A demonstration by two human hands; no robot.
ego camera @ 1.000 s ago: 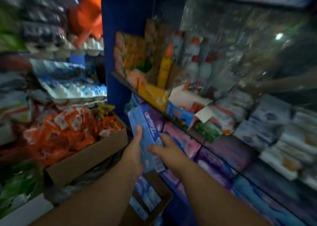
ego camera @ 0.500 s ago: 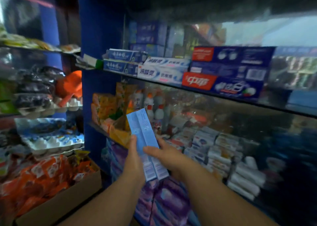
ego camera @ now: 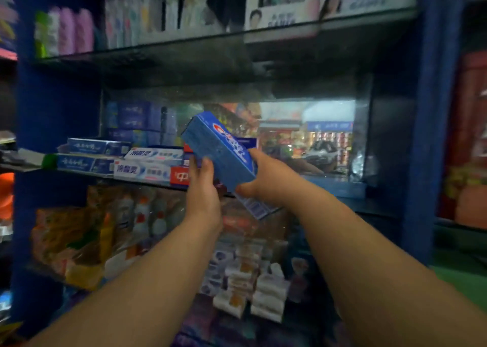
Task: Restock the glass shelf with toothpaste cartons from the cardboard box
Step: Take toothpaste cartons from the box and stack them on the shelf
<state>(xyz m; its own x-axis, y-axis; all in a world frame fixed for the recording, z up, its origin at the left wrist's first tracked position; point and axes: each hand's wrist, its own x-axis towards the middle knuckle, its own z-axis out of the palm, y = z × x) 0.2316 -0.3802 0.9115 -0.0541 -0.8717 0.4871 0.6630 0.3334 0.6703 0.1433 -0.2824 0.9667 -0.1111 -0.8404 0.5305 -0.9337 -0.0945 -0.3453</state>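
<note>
Here left hand (ego camera: 203,196) and right hand (ego camera: 268,182) fingers grip blue cartons (ego camera: 224,150), seemingly two, by the carton-stocked glass shelf (ego camera: 340,186).

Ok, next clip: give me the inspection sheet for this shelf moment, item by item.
surface: glass shelf, with cartons on its left part
job's things: blue toothpaste carton held tilted in front of the shelf, not yet set down; cardboard box not in view
clutter: stocked cartons stacked on the shelf; bottles on the shelf above; small white packs below
grips: right hand grips the carton's lower end; left hand touches its left side, hold unclear
cables: nothing seen
surroundings: blue shelf frame; back panel showing a bright shop scene
</note>
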